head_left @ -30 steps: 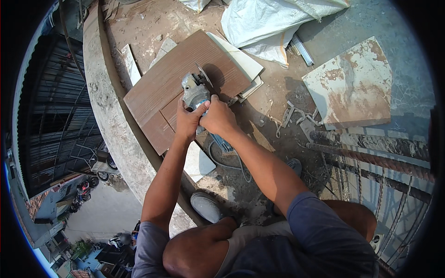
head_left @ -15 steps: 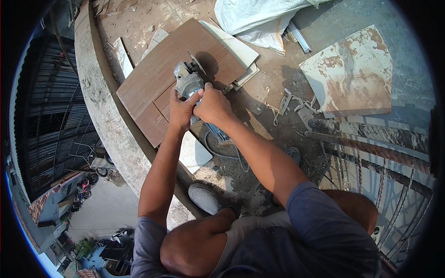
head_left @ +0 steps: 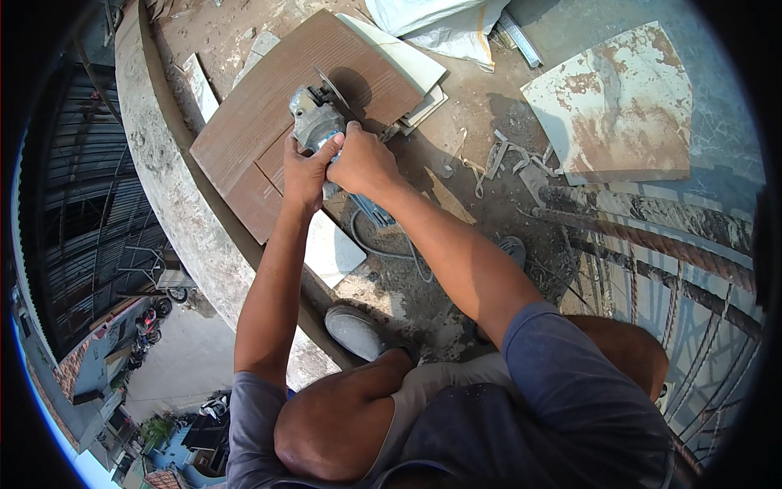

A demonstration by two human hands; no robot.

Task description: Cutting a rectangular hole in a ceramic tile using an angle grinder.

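An angle grinder (head_left: 316, 122) with a grey metal head and a blue body is held in both my hands. My left hand (head_left: 306, 177) wraps its near left side, thumb across the top. Just behind the head, my right hand (head_left: 364, 165) is closed round the body. The thin cutting disc (head_left: 332, 90) stands nearly edge-on above a brown ribbed tile (head_left: 244, 134), its shadow falling on the surface. Whether the disc touches the tile I cannot tell. A straight line runs across the tile left of my hands. The grinder's lower body is partly hidden by my right forearm.
White tile pieces (head_left: 336, 254) lie under and beside the brown one. A grey cable (head_left: 389, 251) loops near my shoe (head_left: 355, 330). At left, a concrete ledge (head_left: 175, 191) borders a drop. Rusty bars (head_left: 652, 236) stand at right, near a stained slab (head_left: 611, 106) and a white sack (head_left: 432, 24).
The whole view has shifted slightly, so the tile, grinder and hands sit higher and a little further left. Both hands keep their grip on the grinder.
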